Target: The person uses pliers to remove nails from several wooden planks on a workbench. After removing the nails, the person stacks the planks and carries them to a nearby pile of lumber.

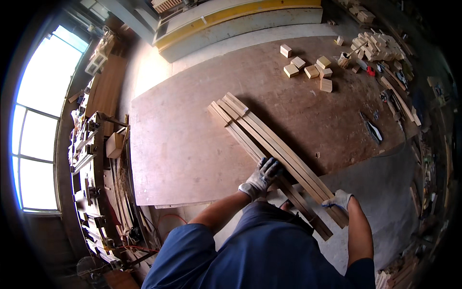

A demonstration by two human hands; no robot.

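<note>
Long wooden strips (285,155) lie in two narrow groups, slanting across the table from its middle to past its near edge. Over the left group (239,137) my left hand (262,178), in a white work glove with dark fingers, grips a strip from above. My right hand (340,200), also gloved, holds the near ends of the right group, where they jut out beyond the table edge. The fingers of my right hand are partly hidden behind the wood. A dark gap separates the two groups.
Several wooden blocks (312,72) sit on the brown table (168,139) toward the far right, near a heap of small wood pieces (378,46). Pliers-like tools (371,129) lie at the right. A yellow-edged beam (240,14) runs behind; a cluttered rack (89,178) stands left.
</note>
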